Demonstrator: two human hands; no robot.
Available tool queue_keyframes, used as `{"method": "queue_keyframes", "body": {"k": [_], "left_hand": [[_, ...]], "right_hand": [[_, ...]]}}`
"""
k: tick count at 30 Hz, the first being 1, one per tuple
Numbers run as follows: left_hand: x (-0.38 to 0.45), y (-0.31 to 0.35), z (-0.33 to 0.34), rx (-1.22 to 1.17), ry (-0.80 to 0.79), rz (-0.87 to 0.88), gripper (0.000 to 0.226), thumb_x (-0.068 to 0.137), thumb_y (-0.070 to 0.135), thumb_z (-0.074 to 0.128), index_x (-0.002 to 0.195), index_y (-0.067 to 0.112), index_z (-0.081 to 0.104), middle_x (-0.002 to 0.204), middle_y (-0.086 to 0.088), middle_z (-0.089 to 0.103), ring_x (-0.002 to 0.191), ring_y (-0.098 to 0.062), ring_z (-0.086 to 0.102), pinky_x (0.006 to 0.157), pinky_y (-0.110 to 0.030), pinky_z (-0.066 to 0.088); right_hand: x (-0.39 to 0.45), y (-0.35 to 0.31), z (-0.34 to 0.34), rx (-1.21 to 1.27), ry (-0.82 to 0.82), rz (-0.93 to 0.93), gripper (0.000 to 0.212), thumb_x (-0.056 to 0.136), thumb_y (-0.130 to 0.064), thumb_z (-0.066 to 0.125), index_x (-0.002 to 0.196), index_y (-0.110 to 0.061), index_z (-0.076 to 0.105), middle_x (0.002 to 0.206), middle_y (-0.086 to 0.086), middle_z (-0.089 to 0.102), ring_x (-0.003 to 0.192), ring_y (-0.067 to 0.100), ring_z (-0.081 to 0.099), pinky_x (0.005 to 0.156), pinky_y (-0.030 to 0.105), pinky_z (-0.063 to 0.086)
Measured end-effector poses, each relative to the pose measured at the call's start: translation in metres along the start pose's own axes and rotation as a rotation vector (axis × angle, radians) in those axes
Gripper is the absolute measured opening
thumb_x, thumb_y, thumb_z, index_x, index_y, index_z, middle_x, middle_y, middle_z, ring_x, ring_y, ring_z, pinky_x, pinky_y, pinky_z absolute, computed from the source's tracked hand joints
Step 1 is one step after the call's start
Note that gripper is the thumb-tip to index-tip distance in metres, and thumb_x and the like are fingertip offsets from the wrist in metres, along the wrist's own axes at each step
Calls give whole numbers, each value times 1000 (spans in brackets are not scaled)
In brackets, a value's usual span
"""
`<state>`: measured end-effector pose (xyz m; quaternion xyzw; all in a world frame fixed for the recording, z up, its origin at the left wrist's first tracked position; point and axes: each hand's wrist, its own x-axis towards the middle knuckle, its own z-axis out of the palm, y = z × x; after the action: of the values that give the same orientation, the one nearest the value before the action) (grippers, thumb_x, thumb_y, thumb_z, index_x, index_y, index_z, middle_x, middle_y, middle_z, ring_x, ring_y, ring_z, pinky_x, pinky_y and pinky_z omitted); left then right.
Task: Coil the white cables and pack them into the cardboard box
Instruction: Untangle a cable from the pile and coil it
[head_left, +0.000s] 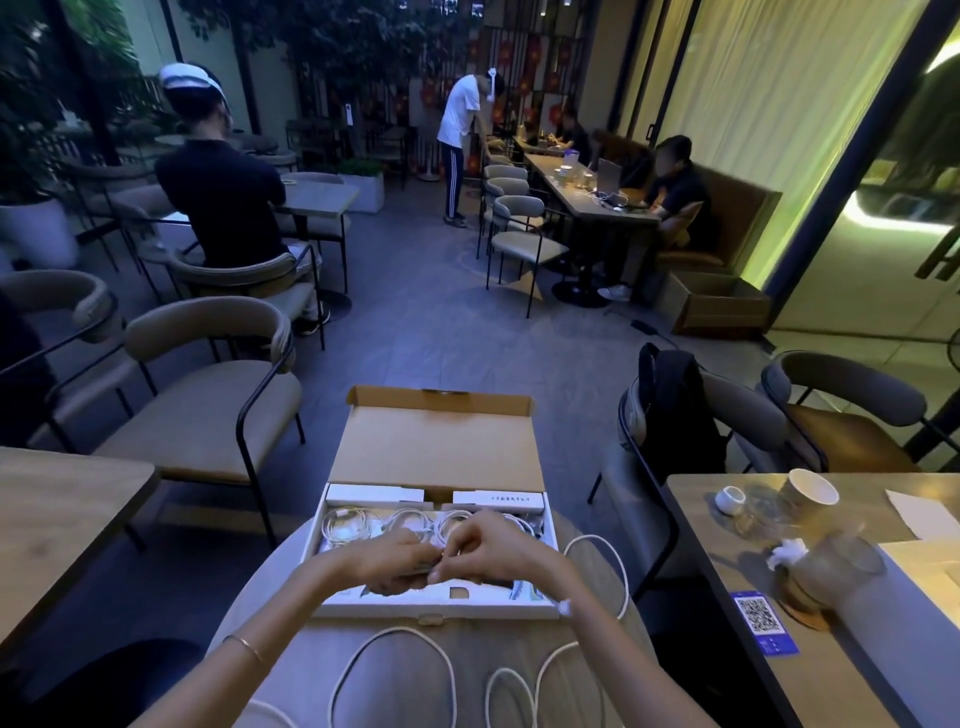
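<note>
Over the near half of the open cardboard box (436, 457), a white cable (597, 623) is pinched between the curled left hand (392, 564) and right hand (491, 545). Its slack is looped near and right of them. Coiled cables (363, 525) are packed just beyond.

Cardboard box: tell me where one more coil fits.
The cardboard box has crowded coiled cables along its far row. Both hands, left hand and right hand, cover the middle. Bare tray shows only along the near edge, beside a small cutout.
</note>
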<state>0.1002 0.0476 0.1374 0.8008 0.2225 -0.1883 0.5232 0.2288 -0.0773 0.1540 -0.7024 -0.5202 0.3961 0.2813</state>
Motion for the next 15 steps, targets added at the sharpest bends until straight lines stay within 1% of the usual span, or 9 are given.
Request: {"method": "queue_keyframes", "body": {"k": [2, 3, 4, 5, 7, 8, 11, 12, 15], "left_hand": [[-3, 1, -3, -38, -30, -33, 47, 93, 35, 34, 49, 20, 30, 40, 7, 25, 37, -9, 16, 40, -20, 12], [-5, 0, -6, -95, -57, -22, 45, 92, 36, 33, 49, 22, 26, 43, 7, 21, 40, -10, 12, 41, -21, 10], [-6, -2, -9, -176, -85, 1, 42, 90, 37, 33, 51, 23, 25, 46, 6, 18, 43, -10, 9, 43, -22, 9], [-7, -4, -12, -281, -108, 28, 41, 88, 38, 33, 51, 23, 25, 47, 7, 17, 44, -10, 8, 43, -22, 7], [-10, -7, -16, -476, -133, 87, 45, 93, 36, 33, 50, 23, 26, 45, 9, 18, 42, -9, 9, 43, -23, 6], [-10, -8, -18, -565, -128, 103, 48, 95, 34, 34, 49, 23, 27, 43, 9, 19, 40, -8, 10, 43, -23, 6], [-10, -12, -23, -851, -119, 131, 51, 92, 30, 41, 44, 21, 29, 35, 8, 22, 32, -5, 16, 33, -18, 11], [-10, -13, -25, -945, -115, 144, 51, 90, 30, 43, 41, 20, 30, 33, 8, 23, 29, -4, 18, 30, -17, 13], [-7, -18, -34, -1186, -163, 246, 48, 84, 25, 59, 41, 17, 38, 30, 6, 22, 28, -8, 15, 29, -18, 13]], "right_hand": [[-1, 1, -2, 74, 15, -33, 13, 76, -33, 77, 67, -24, 74, 56, 9, 51, 54, 18, 39, 51, 26, 29], [-1, 1, -3, 109, 14, -44, 11, 77, -33, 75, 68, -27, 74, 55, 8, 51, 54, 18, 38, 51, 26, 29], [-1, 1, -5, 135, 16, -48, 11, 79, -33, 74, 72, -24, 75, 54, 6, 52, 51, 16, 38, 50, 25, 29], [-2, 1, -6, 155, 22, -50, 15, 80, -32, 73, 78, -18, 77, 53, 4, 52, 49, 12, 38, 48, 23, 29], [-1, 2, -10, 207, 37, -47, 29, 83, -30, 71, 87, -1, 75, 53, 3, 51, 45, 8, 36, 43, 19, 27], [-1, 3, -11, 240, 38, -48, 31, 84, -29, 70, 89, 2, 73, 52, 1, 51, 43, 8, 35, 42, 18, 26], [-2, 2, -13, 347, 47, -68, 18, 89, -21, 65, 91, -7, 75, 49, -3, 49, 39, 7, 30, 39, 16, 23], [-2, 2, -14, 375, 57, -68, 16, 90, -20, 63, 93, -8, 74, 49, -2, 49, 39, 7, 30, 38, 15, 24], [-2, 3, -13, 394, 81, -57, 23, 90, -18, 63, 97, 2, 72, 49, -1, 52, 37, 7, 33, 38, 15, 27]]}}
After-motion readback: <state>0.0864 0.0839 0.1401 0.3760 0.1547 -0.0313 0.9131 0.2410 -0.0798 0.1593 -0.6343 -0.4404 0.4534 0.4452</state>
